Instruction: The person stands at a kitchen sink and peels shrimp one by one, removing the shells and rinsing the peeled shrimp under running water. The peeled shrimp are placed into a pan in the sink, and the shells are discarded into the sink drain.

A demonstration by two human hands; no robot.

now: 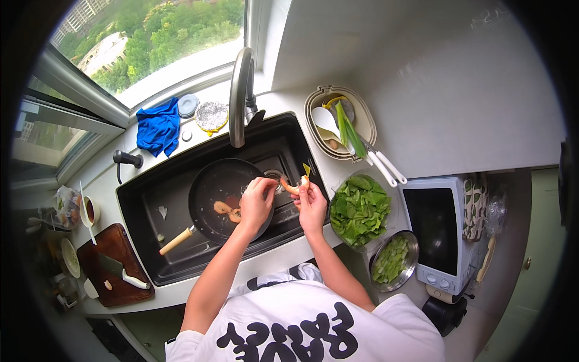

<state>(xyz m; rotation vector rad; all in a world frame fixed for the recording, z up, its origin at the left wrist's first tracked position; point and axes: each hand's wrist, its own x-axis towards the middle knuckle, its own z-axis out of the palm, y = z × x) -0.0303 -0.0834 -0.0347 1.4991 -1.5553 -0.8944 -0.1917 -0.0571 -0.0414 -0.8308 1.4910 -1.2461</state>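
Observation:
Over the black sink (pixel 160 217), my right hand (pixel 312 208) pinches a curved orange-pink shrimp (pixel 292 188) between thumb and fingers. My left hand (pixel 258 198) is close beside it, fingertips drawn together; whatever they may hold is too small to make out. Beneath my hands a dark frying pan (pixel 202 199) with a pale wooden handle (pixel 177 241) rests in the sink. A few pinkish shrimp pieces (pixel 222 207) lie in the pan, partly covered by my left hand.
A curved faucet (pixel 239 96) rises behind the sink. To the right stand a bowl of leafy greens (pixel 360 210), a metal bowl of chopped greens (pixel 393 260), a utensil basket (pixel 366 114) and a microwave (pixel 435 224). A cleaver (pixel 114 265) lies on the cutting board (pixel 105 238) at left.

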